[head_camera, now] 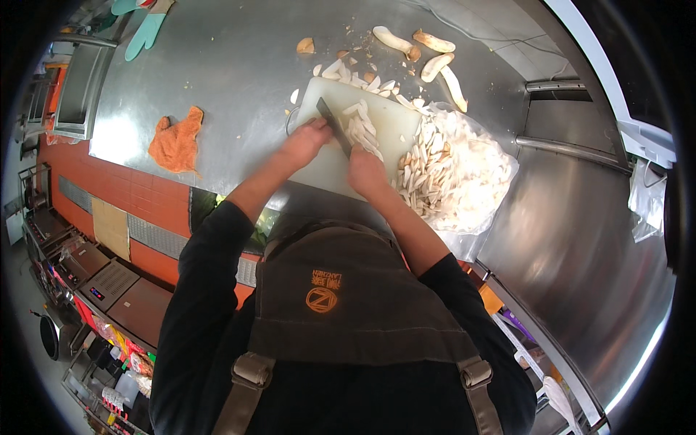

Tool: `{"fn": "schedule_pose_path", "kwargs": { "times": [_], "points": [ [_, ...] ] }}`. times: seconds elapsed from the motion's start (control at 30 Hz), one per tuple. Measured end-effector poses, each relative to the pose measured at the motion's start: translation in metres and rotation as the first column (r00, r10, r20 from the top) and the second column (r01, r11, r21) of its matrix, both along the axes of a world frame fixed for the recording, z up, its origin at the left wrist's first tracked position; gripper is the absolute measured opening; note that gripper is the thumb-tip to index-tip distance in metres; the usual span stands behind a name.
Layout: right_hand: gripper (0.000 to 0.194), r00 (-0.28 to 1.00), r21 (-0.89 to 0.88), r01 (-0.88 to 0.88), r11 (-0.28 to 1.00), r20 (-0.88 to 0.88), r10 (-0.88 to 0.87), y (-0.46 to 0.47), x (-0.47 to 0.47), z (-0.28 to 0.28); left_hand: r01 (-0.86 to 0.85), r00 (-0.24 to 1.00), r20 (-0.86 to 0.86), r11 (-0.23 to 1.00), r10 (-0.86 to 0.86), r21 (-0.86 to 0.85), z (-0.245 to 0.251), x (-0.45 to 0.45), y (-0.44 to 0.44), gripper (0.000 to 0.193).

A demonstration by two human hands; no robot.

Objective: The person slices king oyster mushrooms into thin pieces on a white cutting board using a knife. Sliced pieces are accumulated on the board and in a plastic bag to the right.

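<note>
My right hand (367,171) grips a knife (333,124) with a dark blade, which lies slantwise over a white cutting board (389,117). On the blade's left side, the curled fingers of my left hand (311,142) are at or against the blade; whether they pinch anything cannot be made out. Pale mushroom slices (361,128) form a pile just right of the blade. More cut pieces (359,81) lie along the board's far edge. A clear plastic bag (503,163) full of sliced mushrooms (435,174) sits at the right. Whole king oyster mushrooms (394,41) lie beyond the board.
An orange cloth (176,141) lies on the steel table (239,70) at the left. Teal-and-tan gloves (147,35) are at the far left corner. Steel panels and a rail (571,152) border the right side. Scraps are scattered behind the board.
</note>
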State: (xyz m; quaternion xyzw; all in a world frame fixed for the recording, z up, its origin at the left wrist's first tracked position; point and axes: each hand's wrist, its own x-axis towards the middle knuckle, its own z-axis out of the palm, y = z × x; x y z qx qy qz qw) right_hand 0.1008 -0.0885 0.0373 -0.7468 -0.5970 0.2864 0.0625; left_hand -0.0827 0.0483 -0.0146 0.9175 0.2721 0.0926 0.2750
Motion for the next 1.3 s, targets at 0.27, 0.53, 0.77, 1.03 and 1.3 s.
{"fn": "schedule_pose_path", "kwargs": {
  "times": [0.27, 0.53, 0.77, 1.03, 1.3],
  "points": [
    [0.018, 1.0, 0.042, -0.01, 0.999, -0.013, 0.01, -0.009, 0.006, 0.018, -0.05, 0.991, 0.129, 0.994, 0.037, 0.095, -0.007, -0.004, -0.005, 0.016],
    [0.02, 1.0, 0.003, -0.003, 1.0, -0.003, 0.003, -0.001, -0.007, -0.004, -0.088, 0.99, 0.114, 0.996, 0.085, 0.015, -0.009, -0.005, -0.01, 0.013],
    [0.024, 0.998, 0.026, -0.01, 1.0, -0.058, 0.011, 0.007, 0.004, 0.013, -0.163, 0.975, 0.145, 0.986, 0.168, -0.046, -0.014, -0.004, -0.015, 0.01],
    [0.019, 0.999, 0.068, 0.007, 0.998, -0.038, -0.004, 0.001, -0.013, -0.001, -0.183, 0.962, 0.185, 0.978, 0.199, -0.103, -0.021, -0.008, -0.024, 0.007],
    [0.02, 0.997, -0.014, -0.064, 0.998, -0.037, 0.063, -0.001, -0.001, 0.022, -0.208, 0.954, 0.197, 0.972, 0.226, -0.11, -0.025, -0.008, -0.025, 0.006]
  ]
}}
